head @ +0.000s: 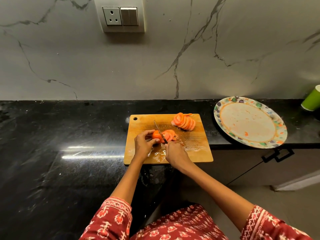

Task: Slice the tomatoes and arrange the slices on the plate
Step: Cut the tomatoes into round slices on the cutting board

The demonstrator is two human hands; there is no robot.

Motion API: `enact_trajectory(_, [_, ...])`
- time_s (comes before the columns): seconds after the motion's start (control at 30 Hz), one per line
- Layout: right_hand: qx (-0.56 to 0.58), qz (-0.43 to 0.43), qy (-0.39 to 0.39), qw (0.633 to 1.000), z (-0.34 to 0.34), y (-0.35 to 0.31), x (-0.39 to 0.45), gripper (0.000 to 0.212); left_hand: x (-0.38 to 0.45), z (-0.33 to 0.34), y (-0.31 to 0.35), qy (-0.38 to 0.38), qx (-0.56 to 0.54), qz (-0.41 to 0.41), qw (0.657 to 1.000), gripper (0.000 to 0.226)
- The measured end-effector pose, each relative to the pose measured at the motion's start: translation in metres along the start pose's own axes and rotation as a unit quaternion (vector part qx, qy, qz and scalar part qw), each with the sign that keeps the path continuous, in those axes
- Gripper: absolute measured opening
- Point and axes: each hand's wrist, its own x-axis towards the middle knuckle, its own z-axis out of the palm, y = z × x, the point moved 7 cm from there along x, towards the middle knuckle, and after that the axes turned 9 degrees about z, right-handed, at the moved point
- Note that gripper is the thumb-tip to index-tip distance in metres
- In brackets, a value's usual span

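A wooden cutting board (pixel 194 153) lies on the black counter. My left hand (pixel 144 144) pinches the uncut end of a tomato (pixel 156 135) near the board's middle. My right hand (pixel 174 154) grips a knife (pixel 160 130), whose blade stands in the tomato between the whole part and its cut slices (pixel 170 135). A row of slices from another tomato (pixel 184 122) leans together at the board's far right. The patterned plate (pixel 223 110) sits to the right, holding only a few red smears.
The plate overhangs the front edge of the black counter (pixel 69 135). A green cup (pixel 311 99) stands at the far right by the marble wall. A socket and switch panel (pixel 123 14) is on the wall. Juice wets the board's near side.
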Motion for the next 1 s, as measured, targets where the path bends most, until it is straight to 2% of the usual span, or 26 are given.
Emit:
enact_trajectory(0.73, [0.022, 0.012, -0.007, 1.0, 0.009, -0.008, 0.014, 0.03, 0.0, -0.002, -0.004, 0.015, 0.003, -0.032, 0.999, 0.041])
enact_trajectory(1.0, [0.029, 0.04, -0.04, 0.998, 0.023, 0.003, 0.009, 0.031, 0.005, -0.004, -0.001, 0.013, 0.013, -0.039, 0.999, 0.035])
